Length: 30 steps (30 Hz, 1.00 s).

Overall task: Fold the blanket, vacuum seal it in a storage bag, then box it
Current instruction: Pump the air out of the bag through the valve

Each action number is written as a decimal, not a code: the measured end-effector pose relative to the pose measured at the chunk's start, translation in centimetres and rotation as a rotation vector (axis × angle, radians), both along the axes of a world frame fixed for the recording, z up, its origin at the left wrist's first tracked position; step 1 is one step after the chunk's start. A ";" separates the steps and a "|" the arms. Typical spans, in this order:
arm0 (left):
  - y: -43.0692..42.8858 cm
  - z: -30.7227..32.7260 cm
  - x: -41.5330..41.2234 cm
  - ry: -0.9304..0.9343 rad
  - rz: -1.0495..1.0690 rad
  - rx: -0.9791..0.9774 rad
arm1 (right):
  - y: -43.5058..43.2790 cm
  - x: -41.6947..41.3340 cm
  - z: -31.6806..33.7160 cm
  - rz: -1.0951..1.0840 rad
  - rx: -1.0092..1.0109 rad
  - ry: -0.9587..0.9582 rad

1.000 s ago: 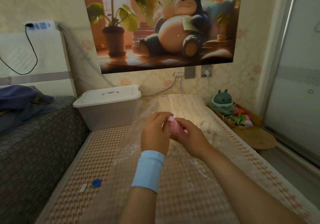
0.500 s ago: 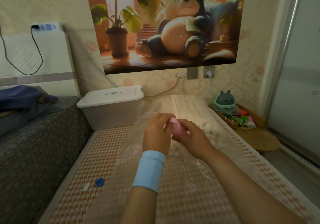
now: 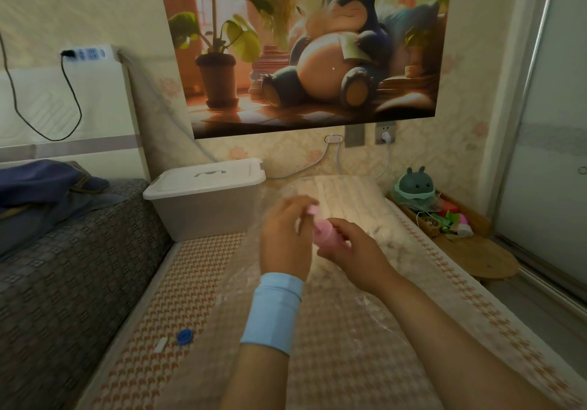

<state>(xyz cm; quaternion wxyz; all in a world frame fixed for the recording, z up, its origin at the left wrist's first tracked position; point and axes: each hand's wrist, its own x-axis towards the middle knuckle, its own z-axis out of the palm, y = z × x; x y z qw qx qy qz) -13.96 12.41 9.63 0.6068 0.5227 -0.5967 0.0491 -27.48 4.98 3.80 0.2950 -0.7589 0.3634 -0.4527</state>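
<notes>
The lidded storage box (image 3: 203,200) blocks the far left corner and the grey couch (image 3: 63,282) walls the left side; bare mat (image 3: 197,282) lies open between box and blue cap (image 3: 184,336)

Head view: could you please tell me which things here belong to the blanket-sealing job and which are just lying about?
Job: folded blanket, clear storage bag, pink device gripped by left hand and right hand, lidded box, blue cap.
Lying about: green toy, blue clothes, power strip, poster.
</notes>
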 end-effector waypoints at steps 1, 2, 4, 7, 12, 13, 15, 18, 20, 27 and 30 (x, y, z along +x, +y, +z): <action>-0.4 -0.9 0.0 -0.015 -0.049 0.126 | 0.0 0.1 -0.1 0.004 -0.008 -0.003; -0.5 -1.3 0.1 -0.026 -0.065 0.198 | 0.1 0.2 -0.1 0.007 -0.015 0.002; 0.0 -0.5 0.5 -0.023 -0.032 0.159 | 0.1 0.4 -0.1 0.004 -0.016 0.013; 1.7 3.4 1.3 0.015 0.094 -0.220 | 0.1 0.2 0.2 -0.004 0.014 0.011; 2.3 5.1 1.6 0.054 0.181 -0.474 | 0.0 -0.1 0.2 0.009 0.035 0.035; 1.8 4.0 1.0 0.053 0.161 -0.413 | 0.0 -0.1 0.1 0.007 0.037 0.036; 0.7 1.2 0.2 0.024 0.067 -0.182 | -0.1 -0.1 -0.1 -0.003 0.026 0.030; -0.3 -1.1 0.0 -0.047 -0.062 0.175 | 0.0 0.1 -0.1 -0.010 0.003 0.030; 0.1 -0.4 0.3 -0.044 -0.043 0.159 | 0.2 0.1 -0.1 -0.003 0.001 0.018; 2.5 5.5 1.0 0.050 0.181 -0.491 | -0.2 -0.3 0.0 0.004 0.037 0.030; 1.4 2.9 0.2 0.043 0.143 -0.332 | -0.3 -0.2 -0.1 -0.003 0.025 0.040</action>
